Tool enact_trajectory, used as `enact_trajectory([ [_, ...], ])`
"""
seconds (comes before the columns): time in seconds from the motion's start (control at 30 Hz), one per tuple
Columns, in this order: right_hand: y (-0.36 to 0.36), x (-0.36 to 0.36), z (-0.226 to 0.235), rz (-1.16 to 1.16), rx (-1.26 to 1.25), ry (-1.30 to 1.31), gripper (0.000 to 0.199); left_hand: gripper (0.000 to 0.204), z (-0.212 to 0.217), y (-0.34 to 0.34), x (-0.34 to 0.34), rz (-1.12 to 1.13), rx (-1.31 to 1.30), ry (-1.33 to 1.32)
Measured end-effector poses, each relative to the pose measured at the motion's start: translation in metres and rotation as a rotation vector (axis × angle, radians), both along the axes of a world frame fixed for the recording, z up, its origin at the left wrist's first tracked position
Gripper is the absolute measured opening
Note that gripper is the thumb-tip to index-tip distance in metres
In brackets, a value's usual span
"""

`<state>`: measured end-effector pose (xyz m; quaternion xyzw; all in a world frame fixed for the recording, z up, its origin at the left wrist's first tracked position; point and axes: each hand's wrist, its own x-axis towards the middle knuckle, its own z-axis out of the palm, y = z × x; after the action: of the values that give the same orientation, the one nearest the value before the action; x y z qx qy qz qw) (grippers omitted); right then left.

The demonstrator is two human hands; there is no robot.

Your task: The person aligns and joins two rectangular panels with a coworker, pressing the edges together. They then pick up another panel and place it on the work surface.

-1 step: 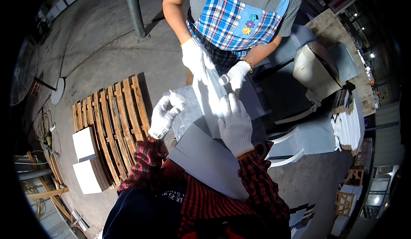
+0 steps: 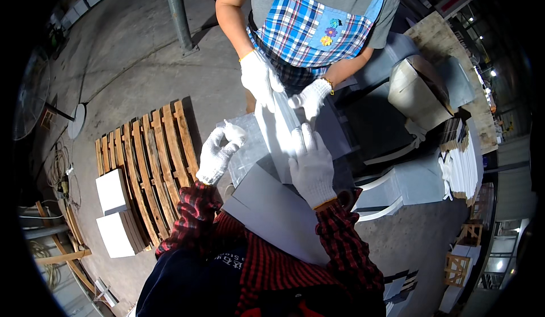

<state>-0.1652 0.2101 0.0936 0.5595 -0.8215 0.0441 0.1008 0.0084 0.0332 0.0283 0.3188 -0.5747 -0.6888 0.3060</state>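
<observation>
My right hand (image 2: 312,166), in a white knit glove, lies with fingers stretched out over the near right edge of a long white sheet-like piece (image 2: 271,138). My left hand (image 2: 218,152), gloved too, is raised left of that piece with its fingers curled in a pinch; a small whitish bit shows at the fingertips, too small to name. Across from me, a co-worker's gloved hand (image 2: 261,81) presses on the far end of the piece, and their other hand (image 2: 311,98) is at its right edge. Near my body lies a grey flat panel (image 2: 275,212).
A wooden pallet (image 2: 153,163) lies at the left, with stacked white slabs (image 2: 120,232) on its near end. To the right are grey wrapped chairs (image 2: 409,180) and a pile of thin boards (image 2: 462,161). A metal post (image 2: 179,16) stands at the back left.
The co-worker's hand at the right edge of the white piece has shifted slightly to the left. My own hands look the same.
</observation>
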Motion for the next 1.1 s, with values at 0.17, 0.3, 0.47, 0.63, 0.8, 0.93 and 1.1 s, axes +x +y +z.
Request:
enact_trajectory([
  [0.17,-0.002,0.004,0.006,0.017,0.034,-0.041,0.065,0.027,0.001,-0.001,0.002,0.008,0.008,0.057],
  [0.3,-0.006,0.007,0.012,0.002,0.120,-0.093,0.062,0.027,0.000,-0.003,0.003,-0.001,0.015,0.030],
  [0.47,-0.009,0.020,0.019,0.019,0.156,-0.013,0.060,0.027,0.004,-0.004,0.005,-0.003,0.029,0.030],
  [0.63,-0.013,0.027,0.023,0.018,0.147,-0.017,0.060,0.026,0.001,-0.006,0.009,0.020,0.001,0.038],
  [0.8,-0.010,0.023,0.017,-0.061,0.168,-0.083,0.067,0.026,0.004,-0.003,0.014,0.051,-0.006,0.015],
  [0.93,-0.010,0.024,0.007,-0.030,0.138,-0.008,0.066,0.026,-0.002,-0.004,0.019,0.047,0.007,0.020],
  [1.1,-0.015,0.041,-0.005,0.069,-0.043,-0.238,0.067,0.027,-0.001,-0.003,0.023,0.059,0.002,0.066],
])
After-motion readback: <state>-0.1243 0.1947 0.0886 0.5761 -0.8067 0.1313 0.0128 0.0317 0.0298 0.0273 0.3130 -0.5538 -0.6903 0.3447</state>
